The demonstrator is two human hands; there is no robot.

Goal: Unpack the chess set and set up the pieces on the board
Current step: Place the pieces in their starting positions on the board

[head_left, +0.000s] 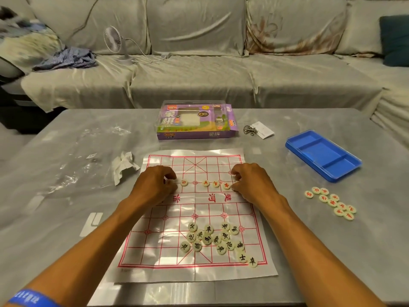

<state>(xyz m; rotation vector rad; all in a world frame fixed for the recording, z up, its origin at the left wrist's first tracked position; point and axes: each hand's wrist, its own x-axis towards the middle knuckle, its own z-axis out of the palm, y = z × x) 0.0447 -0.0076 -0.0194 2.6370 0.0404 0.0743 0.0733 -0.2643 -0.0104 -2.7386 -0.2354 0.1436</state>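
Observation:
The paper chess board (194,269) with red lines lies flat on the table. A row of red-lettered pieces (205,183) stands on its far half. Several black-lettered pieces (208,238) are heaped on the near half. More red-lettered pieces (332,202) lie off the board to the right. My left hand (152,185) is at the row's left end, its fingertips pinching what looks like a pale piece. My right hand (252,182) is at the row's right end with curled fingers, its thumb beside a red piece (226,185). Anything under those fingers is hidden.
The purple chess set box (197,134) stands behind the board. A blue plastic tray (323,156) sits at the right, a metal ring puzzle with a paper slip (257,129) beside the box. Crumpled paper (124,167) and clear plastic wrap (84,165) lie at the left. A sofa lies beyond.

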